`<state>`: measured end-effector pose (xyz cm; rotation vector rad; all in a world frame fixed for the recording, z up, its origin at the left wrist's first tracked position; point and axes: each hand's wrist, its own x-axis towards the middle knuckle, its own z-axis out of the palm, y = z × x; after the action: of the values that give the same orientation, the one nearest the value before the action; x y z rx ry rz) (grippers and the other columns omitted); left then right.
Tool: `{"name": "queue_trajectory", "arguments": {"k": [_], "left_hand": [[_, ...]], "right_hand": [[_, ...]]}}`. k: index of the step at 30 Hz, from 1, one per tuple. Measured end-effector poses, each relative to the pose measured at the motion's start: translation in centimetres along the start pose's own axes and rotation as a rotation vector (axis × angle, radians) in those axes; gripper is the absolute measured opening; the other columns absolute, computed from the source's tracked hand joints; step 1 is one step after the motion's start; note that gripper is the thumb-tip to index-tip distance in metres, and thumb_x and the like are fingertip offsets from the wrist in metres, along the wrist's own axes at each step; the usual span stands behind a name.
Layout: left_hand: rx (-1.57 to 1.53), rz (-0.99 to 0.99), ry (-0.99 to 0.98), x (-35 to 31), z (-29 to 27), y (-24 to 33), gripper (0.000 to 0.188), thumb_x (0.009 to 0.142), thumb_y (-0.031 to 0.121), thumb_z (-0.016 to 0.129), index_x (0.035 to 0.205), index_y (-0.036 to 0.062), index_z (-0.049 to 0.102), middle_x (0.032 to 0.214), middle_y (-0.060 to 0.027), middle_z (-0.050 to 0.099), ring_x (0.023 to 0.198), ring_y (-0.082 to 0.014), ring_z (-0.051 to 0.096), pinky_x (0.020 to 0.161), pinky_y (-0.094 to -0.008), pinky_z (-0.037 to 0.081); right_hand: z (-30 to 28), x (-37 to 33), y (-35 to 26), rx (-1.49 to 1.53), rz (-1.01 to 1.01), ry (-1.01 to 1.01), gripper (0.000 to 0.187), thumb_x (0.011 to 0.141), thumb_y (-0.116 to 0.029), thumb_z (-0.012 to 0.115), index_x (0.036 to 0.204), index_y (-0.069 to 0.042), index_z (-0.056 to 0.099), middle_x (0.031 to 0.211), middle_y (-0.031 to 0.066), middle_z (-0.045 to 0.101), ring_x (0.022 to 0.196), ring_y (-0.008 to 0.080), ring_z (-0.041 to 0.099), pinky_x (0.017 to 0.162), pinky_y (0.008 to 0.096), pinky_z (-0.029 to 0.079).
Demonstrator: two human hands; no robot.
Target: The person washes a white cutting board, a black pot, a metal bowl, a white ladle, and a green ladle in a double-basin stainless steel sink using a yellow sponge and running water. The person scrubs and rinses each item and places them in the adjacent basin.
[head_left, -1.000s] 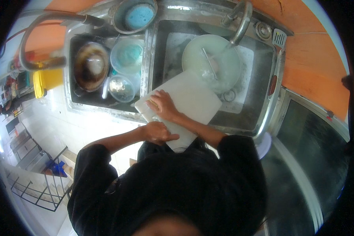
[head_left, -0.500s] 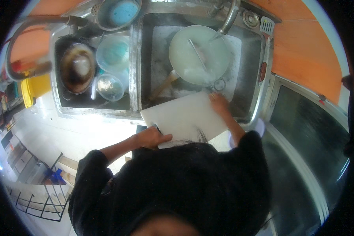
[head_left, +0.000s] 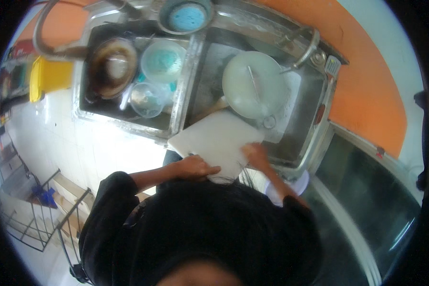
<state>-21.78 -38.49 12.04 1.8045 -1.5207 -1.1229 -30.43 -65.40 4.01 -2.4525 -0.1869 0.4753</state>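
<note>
A white cutting board point(head_left: 213, 137) lies slantwise over the near edge of the right-hand sink. My left hand point(head_left: 195, 168) is closed round its near left edge, beside the dark handle slot. On the board's right side rests my right hand point(head_left: 255, 155), its fingers curled together against the surface; what they hold, if anything, is hidden under them. Beyond the board, a large pale green round lid or bowl point(head_left: 255, 102) sits in the sink with a thin light stick point(head_left: 253, 81) across it. A wooden handle point(head_left: 209, 110) shows beside the board's far edge.
In the left sink are a brown-stained pan point(head_left: 100, 71) and clear plastic bowls point(head_left: 147, 100). A metal basin point(head_left: 206, 16) with blue inside stands on the divider. A faucet point(head_left: 310, 51) reaches over the right sink; a slotted turner point(head_left: 332, 66) lies at its corner.
My right hand has come nearer along the board's right side, away from its far corner. The board has turned, and the whole view has tilted clockwise.
</note>
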Motion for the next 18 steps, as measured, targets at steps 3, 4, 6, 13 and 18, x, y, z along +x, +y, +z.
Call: {"name": "queue_trajectory", "arguments": {"k": [3, 4, 6, 13, 18], "left_hand": [[-0.03, -0.064, 0.136, 1.2, -1.6, 0.4, 0.05, 0.07, 0.018, 0.063, 0.118, 0.017, 0.046, 0.077, -0.015, 0.063, 0.07, -0.0329, 0.063, 0.065, -0.0427, 0.051], [-0.048, -0.209, -0.044, 1.6, -2.1, 0.6, 0.053, 0.072, 0.017, 0.062, 0.123, 0.0187, 0.045, 0.085, -0.0152, 0.063, 0.078, -0.0329, 0.063, 0.069, -0.0434, 0.05], [-0.036, -0.126, 0.025, 1.5, -2.9, 0.8, 0.058, 0.072, 0.017, 0.062, 0.126, 0.0194, 0.043, 0.089, -0.0149, 0.063, 0.081, -0.0322, 0.062, 0.072, -0.0442, 0.05], [0.063, -0.042, 0.371, 1.1, -5.4, 2.2, 0.035, 0.08, 0.031, 0.06, 0.112, 0.0183, 0.055, 0.075, -0.0122, 0.064, 0.072, -0.0291, 0.063, 0.067, -0.0428, 0.049], [0.135, -0.153, 0.483, 0.1, -10.7, 3.6, 0.036, 0.076, 0.05, 0.062, 0.09, 0.0177, 0.062, 0.061, -0.0072, 0.061, 0.054, -0.0278, 0.062, 0.049, -0.0382, 0.048]], "right_hand": [[-4.8, 6.2, 4.0, 0.082, 0.455, -0.235, 0.031, 0.085, -0.036, 0.055, 0.081, -0.005, 0.056, 0.074, 0.0098, 0.056, 0.07, 0.0243, 0.053, 0.067, 0.0367, 0.043], [-5.8, 8.9, 3.3, 0.203, 0.437, -0.161, 0.032, 0.086, -0.036, 0.056, 0.08, -0.004, 0.055, 0.072, 0.0085, 0.054, 0.068, 0.0214, 0.051, 0.065, 0.0345, 0.042], [-7.9, 14.6, -0.4, 0.486, 0.353, -0.065, 0.035, 0.086, -0.037, 0.057, 0.078, -0.003, 0.052, 0.068, 0.005, 0.049, 0.065, 0.0149, 0.045, 0.063, 0.0301, 0.04], [-15.7, 33.0, -14.8, 0.766, 0.105, 0.238, 0.044, 0.087, -0.048, 0.051, 0.101, -0.006, 0.054, 0.094, 0.0079, 0.059, 0.087, 0.019, 0.056, 0.078, 0.0303, 0.041], [-16.8, 30.9, -9.0, 0.927, 0.068, 0.045, 0.042, 0.087, -0.041, 0.053, 0.11, -0.006, 0.052, 0.105, 0.0094, 0.059, 0.09, 0.0192, 0.058, 0.083, 0.0318, 0.042]]}}
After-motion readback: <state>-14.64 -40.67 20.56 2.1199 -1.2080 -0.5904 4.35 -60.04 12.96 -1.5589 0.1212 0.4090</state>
